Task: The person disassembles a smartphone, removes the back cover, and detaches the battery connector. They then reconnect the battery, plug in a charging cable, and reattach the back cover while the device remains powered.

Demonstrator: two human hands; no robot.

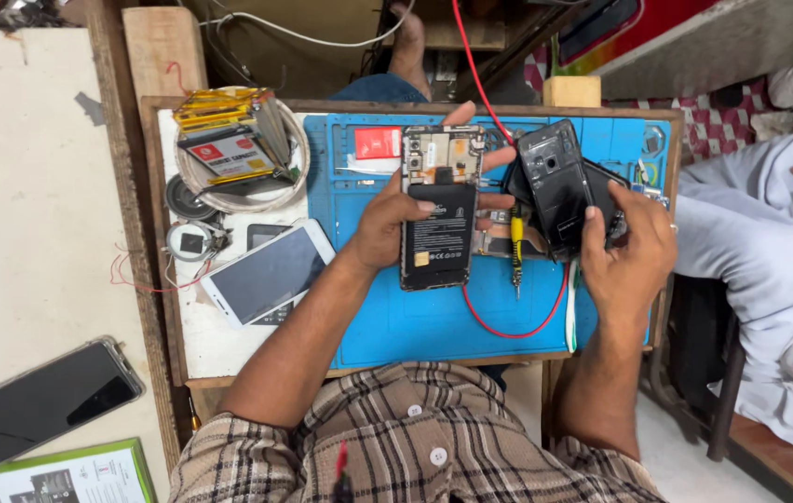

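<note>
My left hand (pixel 394 219) grips an opened phone (pixel 440 207) with its back off, the black battery and circuit board showing, held just above the blue work mat (pixel 433 317). My right hand (pixel 629 244) holds a black back cover (pixel 559 184) with a camera cut-out, tilted upright to the right of the phone. A yellow-handled screwdriver (pixel 515 244) lies on the mat between my hands. A red wire (pixel 517 326) loops across the mat under them.
A white phone (pixel 269 273) lies face up left of the mat. A round bowl (pixel 238 149) holds batteries and parts at the back left. A dark phone (pixel 47 399) and a green-edged box (pixel 61 475) lie on the left surface. A person in white (pixel 769 242) sits to the right.
</note>
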